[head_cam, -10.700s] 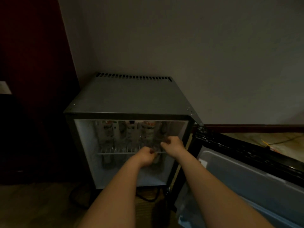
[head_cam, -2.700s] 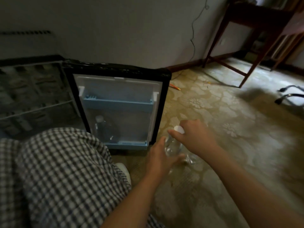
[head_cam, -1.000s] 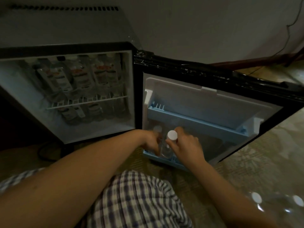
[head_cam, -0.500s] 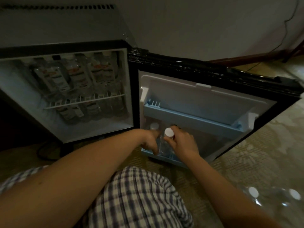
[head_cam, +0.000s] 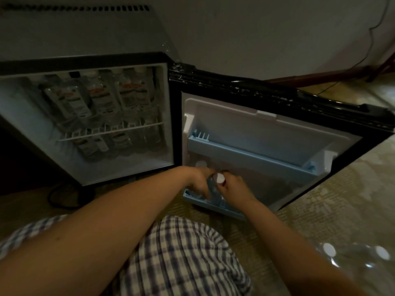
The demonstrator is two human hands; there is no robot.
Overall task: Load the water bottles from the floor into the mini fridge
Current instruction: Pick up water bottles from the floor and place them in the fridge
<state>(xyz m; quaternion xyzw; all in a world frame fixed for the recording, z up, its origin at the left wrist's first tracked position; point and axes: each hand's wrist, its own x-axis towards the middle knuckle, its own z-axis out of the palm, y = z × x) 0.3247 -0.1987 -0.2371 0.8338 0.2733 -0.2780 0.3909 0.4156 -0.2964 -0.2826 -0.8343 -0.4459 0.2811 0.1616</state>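
We count two hands, both at the open door (head_cam: pixel 277 129) of the black box-shaped mini fridge (head_cam: pixel 81 33). That door swings out to the fridge's right and carries two pale blue plastic shelves, an upper door shelf (head_cam: pixel 245 155) and a lower door shelf (head_cam: pixel 232 211).

The lower door shelf holds two clear plastic water bottles with white round caps. One, the standing bottle (head_cam: pixel 201 163), sits at the end nearest the fridge body. Just beside it is the held bottle (head_cam: pixel 219 178), upright in the shelf. Our left hand (head_cam: pixel 198 181) curls its fingers down around the bottle's side. Our right hand (head_cam: pixel 234 189) pinches its neck just under the cap.

Inside the fridge body, one white wire rack (head_cam: pixel 111 130) divides the white cabinet into two levels. On the rack we count at least five labelled clear bottles, the upper bottles (head_cam: pixel 100 99), standing close together. Under the rack stand the lower bottles (head_cam: pixel 92 146), at least three, though darkness blurs the count.

On the patterned floor (head_cam: pixel 342 199) right of the fridge door lie two more white-capped floor bottles (head_cam: pixel 329 249), blurred at the frame's edge. In front of the fridge rises one knee in blue-and-white checked cloth (head_cam: pixel 181 253).
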